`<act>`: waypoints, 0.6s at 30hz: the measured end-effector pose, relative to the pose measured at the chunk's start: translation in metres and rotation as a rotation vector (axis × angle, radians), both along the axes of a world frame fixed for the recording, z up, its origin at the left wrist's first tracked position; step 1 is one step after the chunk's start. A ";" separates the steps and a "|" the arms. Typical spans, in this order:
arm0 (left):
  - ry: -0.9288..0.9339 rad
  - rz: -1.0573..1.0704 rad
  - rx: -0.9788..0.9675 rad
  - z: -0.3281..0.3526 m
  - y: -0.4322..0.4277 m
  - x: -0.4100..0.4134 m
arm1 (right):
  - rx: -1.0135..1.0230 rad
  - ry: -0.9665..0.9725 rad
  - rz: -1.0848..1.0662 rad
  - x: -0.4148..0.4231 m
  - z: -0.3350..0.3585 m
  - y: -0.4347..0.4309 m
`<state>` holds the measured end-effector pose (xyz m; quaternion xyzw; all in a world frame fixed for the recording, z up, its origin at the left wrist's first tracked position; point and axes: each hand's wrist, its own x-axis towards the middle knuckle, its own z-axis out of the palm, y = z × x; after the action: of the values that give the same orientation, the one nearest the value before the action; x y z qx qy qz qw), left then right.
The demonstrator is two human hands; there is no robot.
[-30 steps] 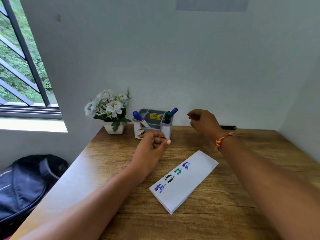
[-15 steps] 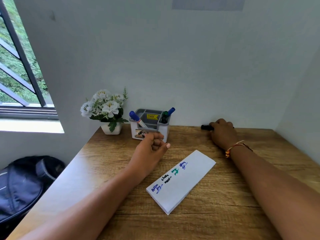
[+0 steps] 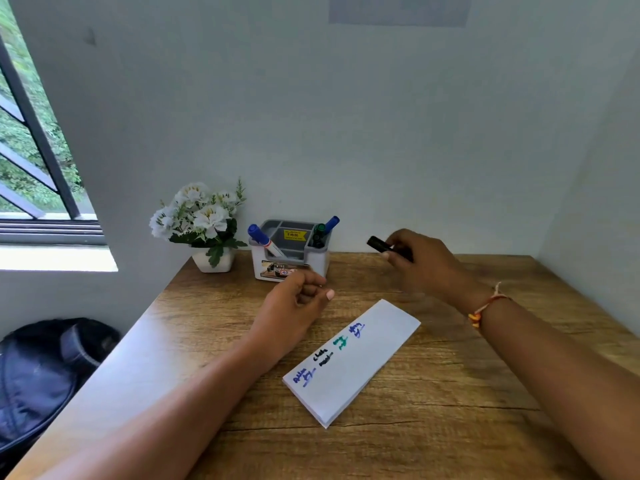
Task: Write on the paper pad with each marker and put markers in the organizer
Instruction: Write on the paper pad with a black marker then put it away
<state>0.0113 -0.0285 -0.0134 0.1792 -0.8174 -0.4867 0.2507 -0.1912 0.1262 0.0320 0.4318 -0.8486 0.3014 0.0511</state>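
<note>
A white paper pad (image 3: 363,368) lies slanted on the wooden desk, with blue, black and green writing along its left side. At the back stands a grey and white organizer (image 3: 313,263). It holds a blue-capped marker (image 3: 261,239) on its left and a green marker (image 3: 318,232) and a blue marker (image 3: 331,223) on its right. My right hand (image 3: 422,263) grips a black marker (image 3: 379,244), lifted off the desk to the right of the organizer. My left hand (image 3: 294,306) hovers curled and empty in front of the organizer.
A white pot of white flowers (image 3: 204,226) stands left of the organizer against the wall. A dark backpack (image 3: 45,375) lies on the floor left of the desk. Walls close the desk at the back and right. A barred window (image 3: 31,161) is at the far left.
My right hand reached to the back wall, closed on the black marker lying there and has lifted it toward the organizer. My left hand has stayed almost still.
</note>
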 end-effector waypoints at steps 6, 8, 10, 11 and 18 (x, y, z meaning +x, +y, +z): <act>0.047 -0.084 0.041 0.001 0.006 0.001 | 0.115 -0.123 0.260 0.065 0.005 0.028; 0.051 -0.123 0.043 0.002 0.011 0.002 | 0.147 -0.087 0.273 0.072 -0.003 0.034; 0.047 -0.160 0.036 0.001 0.016 0.003 | 0.160 -0.033 0.298 0.074 -0.009 0.037; 0.037 -0.173 0.015 0.001 0.018 0.003 | 0.153 -0.021 0.315 0.073 -0.011 0.037; 0.025 -0.210 -0.051 0.003 0.023 0.007 | 0.149 0.031 0.384 0.077 -0.021 0.038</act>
<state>0.0186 -0.0050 -0.0106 0.0802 -0.8405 -0.4916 0.2131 -0.1144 0.1639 0.0106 0.5928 -0.7697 0.2356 -0.0263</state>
